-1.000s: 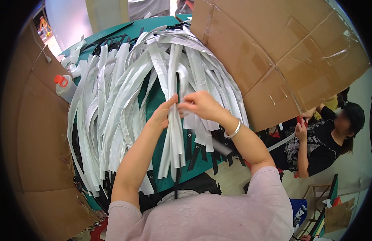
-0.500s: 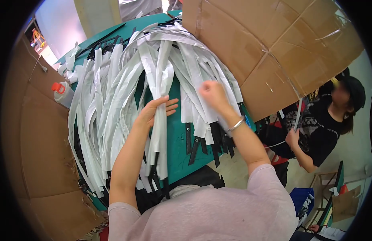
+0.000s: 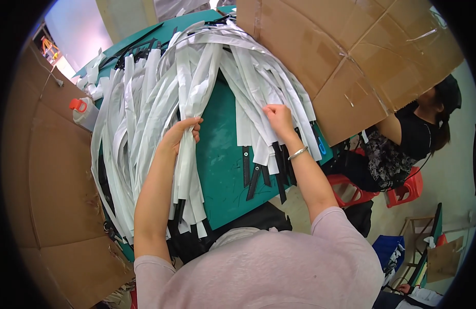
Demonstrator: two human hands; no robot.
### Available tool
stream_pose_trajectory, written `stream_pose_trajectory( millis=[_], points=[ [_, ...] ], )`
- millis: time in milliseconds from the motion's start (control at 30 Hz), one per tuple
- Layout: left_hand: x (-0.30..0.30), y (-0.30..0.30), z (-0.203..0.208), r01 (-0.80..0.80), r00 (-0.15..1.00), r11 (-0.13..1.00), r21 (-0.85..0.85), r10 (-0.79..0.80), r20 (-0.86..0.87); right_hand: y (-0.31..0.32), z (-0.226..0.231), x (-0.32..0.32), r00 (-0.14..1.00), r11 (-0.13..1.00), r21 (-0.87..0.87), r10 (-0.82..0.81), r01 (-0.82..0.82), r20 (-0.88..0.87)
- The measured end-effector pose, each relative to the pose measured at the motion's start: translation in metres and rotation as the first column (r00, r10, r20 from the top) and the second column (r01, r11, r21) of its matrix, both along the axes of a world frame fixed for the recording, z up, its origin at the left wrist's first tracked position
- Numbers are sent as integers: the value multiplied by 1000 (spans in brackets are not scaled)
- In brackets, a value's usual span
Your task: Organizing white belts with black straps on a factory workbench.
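White strips (image 3: 201, 90) are gripped in the left hand (image 3: 182, 134); the right hand (image 3: 279, 121) is curled closed at another bunch (image 3: 250, 95) — whether anything is held cannot be told. Across the green worktop (image 3: 220, 159), the strips are parted — the second bunch apparently left ungathered.

Long, flat black strips (image 3: 279, 174), largely wrapped in creased white sleeves (image 3: 145, 110), arch from the tabletop's (image 3: 222, 172) far edge toward its near edge. The left mass hangs densely; the middle bundle is gathered at mid-length; the right group fans out, exposing black ends, some with round eyelets (image 3: 257, 167).
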State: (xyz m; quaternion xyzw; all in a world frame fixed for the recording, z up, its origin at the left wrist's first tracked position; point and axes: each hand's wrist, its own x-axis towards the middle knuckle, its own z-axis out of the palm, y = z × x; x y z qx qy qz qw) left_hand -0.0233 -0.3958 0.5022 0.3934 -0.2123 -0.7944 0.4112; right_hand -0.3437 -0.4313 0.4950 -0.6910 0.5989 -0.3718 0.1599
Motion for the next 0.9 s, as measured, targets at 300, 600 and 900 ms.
stream_pose_trajectory(
  millis=[300, 600, 900],
  points=[
    [-38, 4, 6, -24, 999, 1000, -7, 24, -28, 0, -4, 3, 984, 999, 35, -28, 22, 175],
    [-49, -7, -18, 42, 995, 999, -23, -40, 94, 22, -6, 36, 917, 910, -383, -279, 157, -285],
    [-40, 3, 8, 76, 996, 996, -38, -78, -43, 42, 14, 45, 990, 979, 165, 132, -122, -48]
  ],
)
